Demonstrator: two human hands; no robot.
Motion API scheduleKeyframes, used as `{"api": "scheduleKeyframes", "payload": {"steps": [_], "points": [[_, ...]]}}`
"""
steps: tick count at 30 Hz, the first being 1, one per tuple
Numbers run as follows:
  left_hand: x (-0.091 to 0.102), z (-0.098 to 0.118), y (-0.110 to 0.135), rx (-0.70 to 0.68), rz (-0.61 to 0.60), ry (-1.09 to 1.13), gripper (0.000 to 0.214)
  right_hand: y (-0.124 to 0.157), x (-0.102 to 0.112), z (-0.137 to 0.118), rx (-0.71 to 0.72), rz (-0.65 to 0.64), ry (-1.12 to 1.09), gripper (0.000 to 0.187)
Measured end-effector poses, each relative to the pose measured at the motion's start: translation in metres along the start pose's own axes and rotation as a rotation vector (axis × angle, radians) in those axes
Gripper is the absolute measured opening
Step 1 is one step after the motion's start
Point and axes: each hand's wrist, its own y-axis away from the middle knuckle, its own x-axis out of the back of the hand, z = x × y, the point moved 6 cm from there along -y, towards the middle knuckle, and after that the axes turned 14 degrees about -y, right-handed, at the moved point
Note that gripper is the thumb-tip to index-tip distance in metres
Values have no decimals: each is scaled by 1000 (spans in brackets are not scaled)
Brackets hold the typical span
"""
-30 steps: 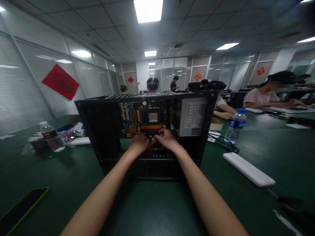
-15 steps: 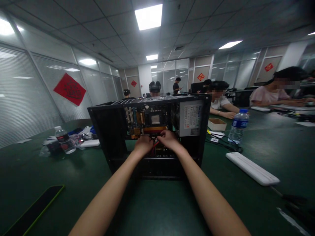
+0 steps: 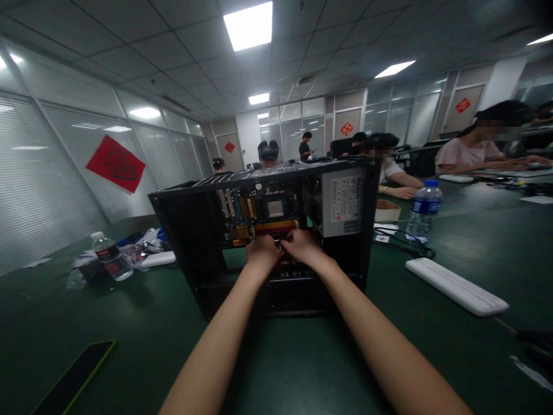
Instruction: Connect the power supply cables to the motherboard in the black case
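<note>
An open black computer case (image 3: 185,230) stands on the green table (image 3: 129,323), its motherboard (image 3: 254,210) and grey power supply (image 3: 345,202) facing me. Both my arms reach into it. My left hand (image 3: 261,251) and my right hand (image 3: 305,245) sit side by side just below the motherboard, fingers curled around a bundle of red and dark cables (image 3: 280,251). The fingertips are hidden, so how the cables are gripped is unclear.
A white keyboard (image 3: 453,285) and a water bottle (image 3: 423,213) lie to the right. On the left are another bottle (image 3: 110,256) and plastic bags (image 3: 142,242). A dark phone (image 3: 73,377) is at the near left. Other people sit at tables behind.
My hands have closed in on each other over the cables inside the case. The head view has shifted slightly, so the case sits a little further right.
</note>
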Motion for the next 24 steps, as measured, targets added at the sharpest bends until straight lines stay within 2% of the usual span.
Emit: {"api": "scheduleKeyframes", "payload": {"steps": [5,11,16,19,21,24], "points": [[6,-8,16,2,83,-4,39,1,6,-3,41,91,-115,19],[29,-8,37,-131,319,95,35,0,11,-9,179,158,-257,18],[18,-15,30,-165,213,328,43,-4,13,-7,162,140,-562,29],[8,-10,27,-350,96,448,43,-5,9,-3,113,96,-683,30],[2,-7,27,-447,22,474,36,-5,4,3,48,66,-679,27],[-1,-8,27,-419,8,380,32,-1,0,9,13,88,-439,16]]}}
